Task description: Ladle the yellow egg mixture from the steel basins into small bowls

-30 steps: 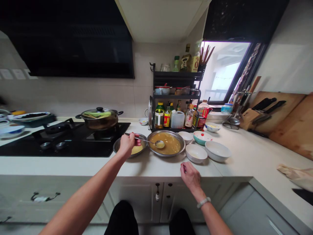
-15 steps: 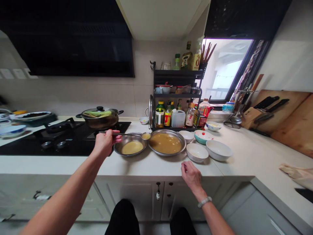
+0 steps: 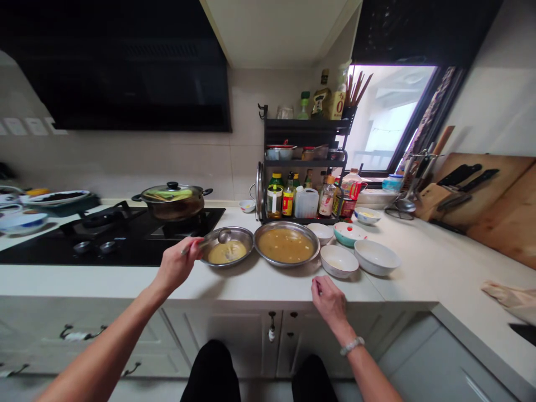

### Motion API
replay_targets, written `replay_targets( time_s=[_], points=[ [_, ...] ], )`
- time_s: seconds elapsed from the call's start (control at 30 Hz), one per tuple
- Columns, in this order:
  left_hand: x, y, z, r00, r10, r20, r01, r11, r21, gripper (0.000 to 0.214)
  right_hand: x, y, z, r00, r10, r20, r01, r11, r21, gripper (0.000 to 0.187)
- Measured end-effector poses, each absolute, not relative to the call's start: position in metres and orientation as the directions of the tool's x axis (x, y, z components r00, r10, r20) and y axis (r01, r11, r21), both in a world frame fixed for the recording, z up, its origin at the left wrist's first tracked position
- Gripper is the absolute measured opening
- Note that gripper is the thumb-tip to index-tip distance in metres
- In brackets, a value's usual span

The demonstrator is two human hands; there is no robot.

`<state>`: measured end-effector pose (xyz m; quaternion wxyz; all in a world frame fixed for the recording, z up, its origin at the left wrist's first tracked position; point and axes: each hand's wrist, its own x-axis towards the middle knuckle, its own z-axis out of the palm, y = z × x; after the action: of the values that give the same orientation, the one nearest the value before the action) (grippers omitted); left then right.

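The left hand (image 3: 181,261) grips the handle of a ladle (image 3: 225,236), whose head lies towards two o'clock from it, tipped over the smaller metal bowl (image 3: 247,241); the pale liquid (image 3: 218,254) beneath is rippled. The right hand (image 3: 329,296) rests at the counter's edge, fingers curled; whether it encloses anything I cannot tell. At its one o'clock sits a white bowl (image 3: 339,269), at its eleven the larger metal bowl (image 3: 268,261) of brown broth. Emptying the ladle appears to be the step in hand; the next move calls for a steady wrist, righting the head and clearing the rim. Farther out, at the smaller bowl's ten o'clock, a lidded pot (image 3: 178,207) stands on the stove (image 3: 138,245).
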<state>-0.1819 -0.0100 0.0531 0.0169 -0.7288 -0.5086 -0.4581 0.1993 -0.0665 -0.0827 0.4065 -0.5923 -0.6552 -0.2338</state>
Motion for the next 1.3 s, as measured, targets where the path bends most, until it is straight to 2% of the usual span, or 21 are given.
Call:
replay_targets(
  time_s=[0.07,0.13,0.27,0.33,0.43,0.6,0.67,0.73,0.83,0.9,1.0,1.13,1.3],
  points=[
    [-0.178,-0.011,0.051,0.136,0.681,0.720,0.756,-0.541,0.368,0.032,0.199,-0.066,-0.083,0.033,0.587,0.809,0.966,0.188,-0.175,0.027],
    [-0.170,-0.014,0.052,0.098,0.663,0.742,0.750,-0.539,0.383,0.033,0.199,-0.066,-0.083,0.037,0.585,0.810,0.966,0.186,-0.178,0.028],
    [-0.143,-0.020,0.059,-0.101,0.715,0.691,0.644,-0.483,0.593,0.036,0.199,-0.066,-0.084,0.038,0.583,0.812,0.965,0.189,-0.181,0.028],
    [-0.127,-0.021,0.060,-0.088,0.738,0.669,0.585,-0.505,0.635,0.036,0.199,-0.066,-0.085,0.039,0.579,0.814,0.966,0.186,-0.179,0.027],
    [-0.103,-0.015,0.057,0.032,0.735,0.677,0.588,-0.562,0.582,0.034,0.199,-0.066,-0.084,0.041,0.571,0.820,0.967,0.183,-0.176,0.026],
    [-0.073,0.003,0.041,0.278,0.631,0.724,0.598,-0.704,0.384,0.031,0.199,-0.067,-0.083,0.037,0.573,0.819,0.968,0.181,-0.171,0.026],
    [-0.065,0.009,0.036,0.321,0.623,0.713,0.582,-0.724,0.371,0.031,0.199,-0.067,-0.083,0.035,0.575,0.818,0.968,0.183,-0.170,0.027],
    [-0.061,0.013,0.035,0.281,0.689,0.668,0.589,-0.673,0.447,0.033,0.199,-0.066,-0.082,0.031,0.576,0.817,0.967,0.190,-0.171,0.027],
    [-0.061,0.017,0.037,0.107,0.815,0.570,0.569,-0.521,0.637,0.036,0.199,-0.066,-0.084,0.037,0.573,0.819,0.966,0.190,-0.177,0.028],
    [-0.064,0.021,0.040,-0.013,0.868,0.497,0.472,-0.433,0.768,0.036,0.199,-0.065,-0.085,0.045,0.570,0.820,0.966,0.183,-0.180,0.028],
    [-0.067,0.028,0.043,-0.150,0.925,0.348,0.220,-0.312,0.924,0.030,0.199,-0.065,-0.086,0.044,0.573,0.818,0.967,0.183,-0.180,0.028],
    [-0.069,0.031,0.048,-0.249,0.954,0.170,-0.059,-0.190,0.980,0.023,0.199,-0.065,-0.084,0.036,0.576,0.817,0.966,0.189,-0.175,0.028],
    [-0.072,0.024,0.058,-0.257,0.966,0.036,-0.208,-0.091,0.974,0.024,0.199,-0.066,-0.084,0.032,0.566,0.823,0.969,0.183,-0.164,0.028]
  ],
)
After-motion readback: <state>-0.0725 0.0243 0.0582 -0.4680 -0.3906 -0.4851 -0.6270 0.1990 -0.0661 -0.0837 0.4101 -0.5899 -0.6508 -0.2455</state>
